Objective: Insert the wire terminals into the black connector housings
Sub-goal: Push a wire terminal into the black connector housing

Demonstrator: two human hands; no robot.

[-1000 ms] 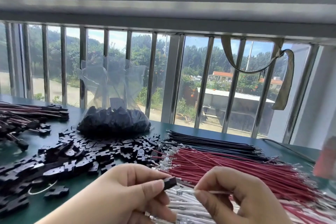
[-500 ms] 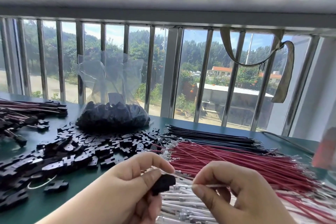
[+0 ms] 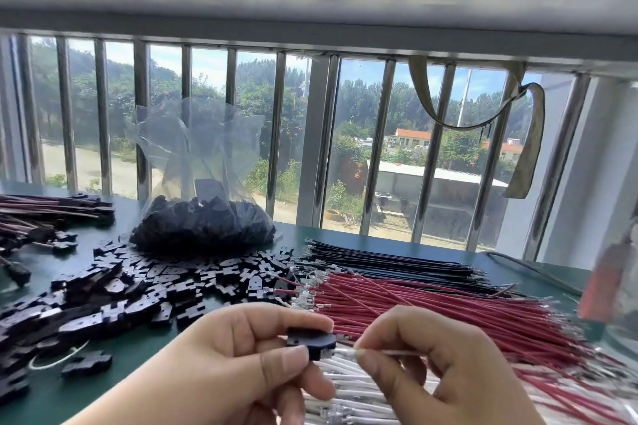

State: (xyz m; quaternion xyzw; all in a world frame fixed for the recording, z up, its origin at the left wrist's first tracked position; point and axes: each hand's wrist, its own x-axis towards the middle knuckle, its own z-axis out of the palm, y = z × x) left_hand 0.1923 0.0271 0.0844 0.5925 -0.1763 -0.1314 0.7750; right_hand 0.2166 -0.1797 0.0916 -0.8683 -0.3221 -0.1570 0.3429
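Green counter [image 3: 431, 248]: carries all the stock; seen from the hands, red wires [image 3: 431, 307] spread at 2 o'clock, black wires [image 3: 397, 262] beyond them.
Housing supply: loose black housings [image 3: 138, 286] heaped at 10 o'clock, a clear bag [image 3: 203, 217] of more at 11 o'clock.
White wires [image 3: 345, 393]: piled directly under the hands.
Left hand [image 3: 241, 366]: thumb and forefinger pinch one black housing [image 3: 312, 343]; since half a second ago it has turned flat, open end facing 3 o'clock.
Right hand [image 3: 445, 366]: fingers pinch a white wire [image 3: 386, 353] near its tip.
Terminal [image 3: 341, 351]: a second ago it hung apart from the housing; now it meets the housing's mouth.
Meaning: insertion seems begun; whether it has seated cannot be told.
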